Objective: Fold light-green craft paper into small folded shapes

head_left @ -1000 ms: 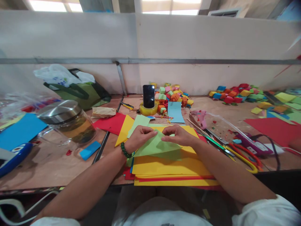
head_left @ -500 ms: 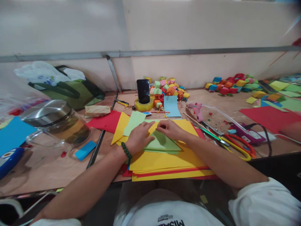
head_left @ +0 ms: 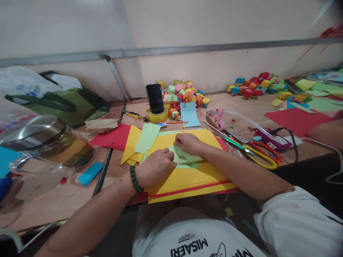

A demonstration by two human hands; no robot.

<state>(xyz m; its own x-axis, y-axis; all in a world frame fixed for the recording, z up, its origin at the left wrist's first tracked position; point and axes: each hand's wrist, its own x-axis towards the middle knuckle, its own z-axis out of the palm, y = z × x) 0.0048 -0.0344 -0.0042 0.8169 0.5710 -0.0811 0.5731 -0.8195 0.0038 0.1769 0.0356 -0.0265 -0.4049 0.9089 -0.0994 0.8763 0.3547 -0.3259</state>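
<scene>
Between the person's two hands lies a folded light green sheet (head_left: pixel 186 158), flat on a stack of yellow paper (head_left: pixel 195 182) at the near edge of the table (head_left: pixel 221 101). From here its long axis looks to run crosswise in front of the body, the visible part narrowing to a corner that points toward the person's right; the other end is hidden by the fingers. The left hand (head_left: pixel 158 165) is at the sheet's left end, fingers curled under, and whether it grips the paper or just presses it down I can't tell. The right hand (head_left: pixel 188 142) sits on the far side, its bunched fingertips pinching the upper left edge, with the sheet's right corner just below the wrist. Beyond the left hand is a loose light green strip (head_left: pixel 147 137); farther back a phone (head_left: pixel 155 99) leans in a tape roll (head_left: pixel 157 116).
</scene>
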